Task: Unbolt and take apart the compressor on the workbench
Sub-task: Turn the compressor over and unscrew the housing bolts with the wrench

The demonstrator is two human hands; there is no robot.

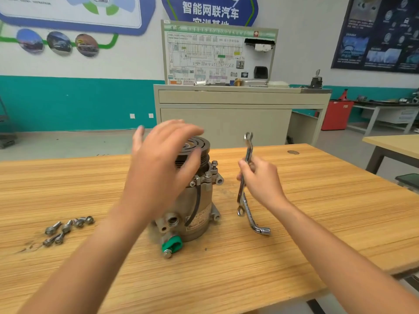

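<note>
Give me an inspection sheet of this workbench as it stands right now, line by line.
Surface: wooden workbench, scuffed at front left.
Job's things: compressor upright, black pulley on top, green cap at its base; loose bolts lying to its left.
Clutter: L-shaped socket wrench, apparently resting on the bench right of the compressor.
Grippers: left hand open, blurred, over the pulley; right hand grips a ring spanner.
Cables: short black wire down the compressor's side.
Surroundings: wiring-diagram training board on a beige cabinet; wall posters; red cabinet.
</note>
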